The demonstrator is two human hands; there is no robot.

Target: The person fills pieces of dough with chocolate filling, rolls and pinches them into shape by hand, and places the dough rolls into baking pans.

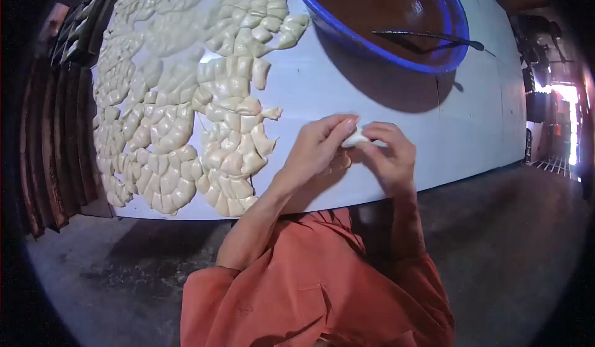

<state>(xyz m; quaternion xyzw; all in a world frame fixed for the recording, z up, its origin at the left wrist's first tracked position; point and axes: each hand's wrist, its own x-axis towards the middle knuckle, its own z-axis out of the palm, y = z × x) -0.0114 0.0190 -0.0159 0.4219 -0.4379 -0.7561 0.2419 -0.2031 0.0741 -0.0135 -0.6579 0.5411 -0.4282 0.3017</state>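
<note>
A small piece of white dough (354, 139) is pinched between my two hands above the near part of the white table. My left hand (322, 139) grips its left side, with thumb and fingers closed. From the right, the fingertips of my right hand (392, 155) close on the same piece. Below my left hand, a flattish pale bit (339, 162) is partly hidden. Many glossy dough pieces (232, 142) lie close together to the left of my hands. Beyond my hands stands a blue basin (365, 48) of smooth brown filling (378, 3).
A dark flat-bladed tool (427, 35) rests across the basin, its handle over the right rim. Dark trays (80, 25) are stacked at the left, above ridged brown metal (59, 149). The white table's (483, 118) near edge runs just before my body.
</note>
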